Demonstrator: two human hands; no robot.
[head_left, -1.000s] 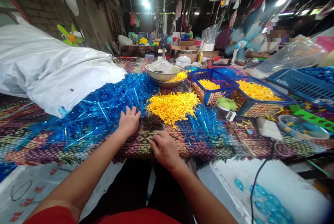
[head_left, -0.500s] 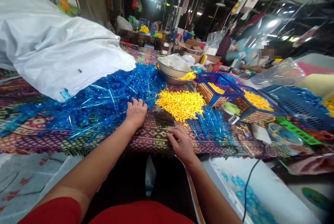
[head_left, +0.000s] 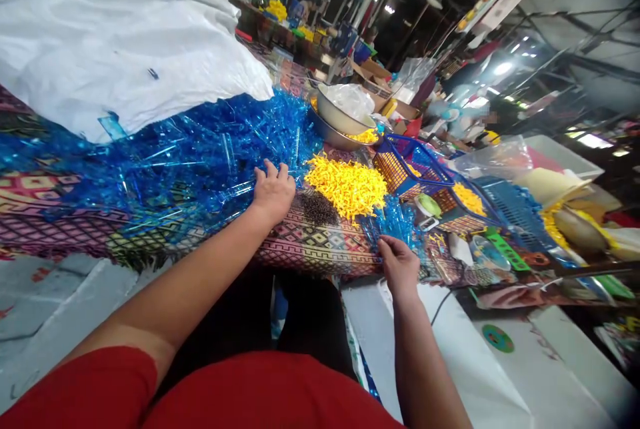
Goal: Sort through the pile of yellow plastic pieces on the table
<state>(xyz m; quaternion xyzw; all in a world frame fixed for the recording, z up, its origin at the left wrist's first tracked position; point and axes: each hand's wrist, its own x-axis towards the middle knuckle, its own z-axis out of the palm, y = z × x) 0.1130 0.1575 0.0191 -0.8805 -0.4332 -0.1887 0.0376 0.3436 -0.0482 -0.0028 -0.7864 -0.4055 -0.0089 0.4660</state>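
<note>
My left hand [head_left: 274, 194] lies at the right edge of a large heap of clear blue plastic pieces [head_left: 200, 142], palm down with its fingers spread. To its right sits a pile of small yellow plastic pieces [head_left: 347, 183], and in front of that a little mound of tiny dark brown parts [head_left: 317, 207]. My right hand [head_left: 401, 265] is at the table's front edge, thumb and forefinger brought together beside a smaller bunch of blue plastic pieces [head_left: 397, 221]. Whatever those fingers hold, if anything, is too small to make out.
A white sack [head_left: 125, 35] covers the back of the blue heap. Stacked bowls [head_left: 343, 115], a blue basket [head_left: 400, 162] and a second basket [head_left: 455, 212] stand behind and right. A green strip with holes [head_left: 505, 249] lies farther right. White boxes [head_left: 445, 349] stand below the table edge.
My right hand has moved right, from in front of the brown parts to the smaller blue bunch. My left hand stays at the large heap's edge. The view has tilted.
</note>
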